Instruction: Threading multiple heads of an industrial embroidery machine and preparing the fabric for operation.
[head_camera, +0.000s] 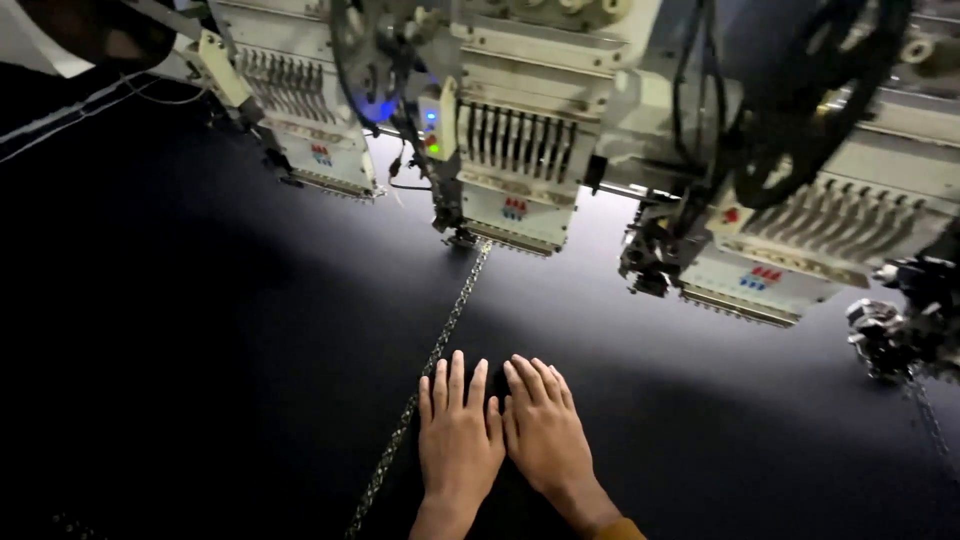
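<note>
Left hand and right hand lie flat, fingers spread open, on dark fabric. Stitched chain line runs lengthwise from embroidery head toward the near edge, just beside the left hand.

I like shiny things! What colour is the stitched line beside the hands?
Silvery, glinting stitched line on dark navy cloth; head view.

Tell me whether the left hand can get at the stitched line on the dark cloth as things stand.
Probably yes. The left hand lies flat on the dark cloth just beside the stitched line, with nothing between them; the right hand lies on its far side.
</note>
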